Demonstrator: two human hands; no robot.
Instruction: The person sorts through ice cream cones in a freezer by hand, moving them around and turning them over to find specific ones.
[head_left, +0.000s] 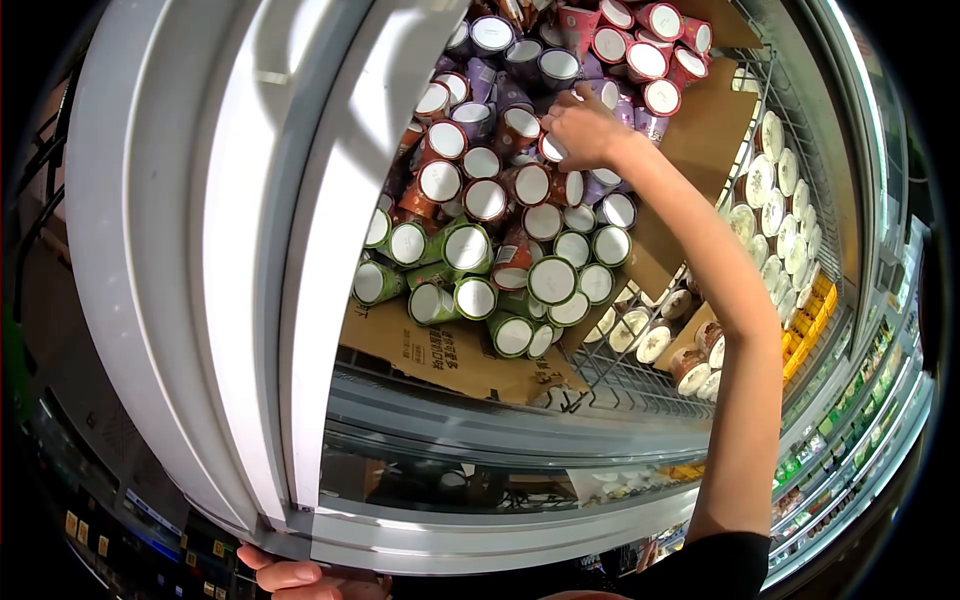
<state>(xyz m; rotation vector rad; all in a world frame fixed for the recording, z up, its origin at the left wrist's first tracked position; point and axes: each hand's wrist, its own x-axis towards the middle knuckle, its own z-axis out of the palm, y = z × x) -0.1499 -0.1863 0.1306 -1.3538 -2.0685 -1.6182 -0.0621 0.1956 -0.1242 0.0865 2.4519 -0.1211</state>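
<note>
My right hand reaches down into the open part of a chest freezer. Its fingers are bent around a white-lidded ice cream cup, which the hand partly covers. Around it lie brown-red ice cream cups, purple ones, pink ones and green ones, jumbled with most lids up. My left hand is at the bottom edge of the view, by the near corner of the white freezer frame. Its fingers are curled; what they hold, if anything, is hidden.
A cardboard box with printing holds the cups. To the right, a wire basket contains several clear-lidded tubs and a yellow crate. The freezer's thick frame rises on the left. Lit shelves of goods stand beyond on the right.
</note>
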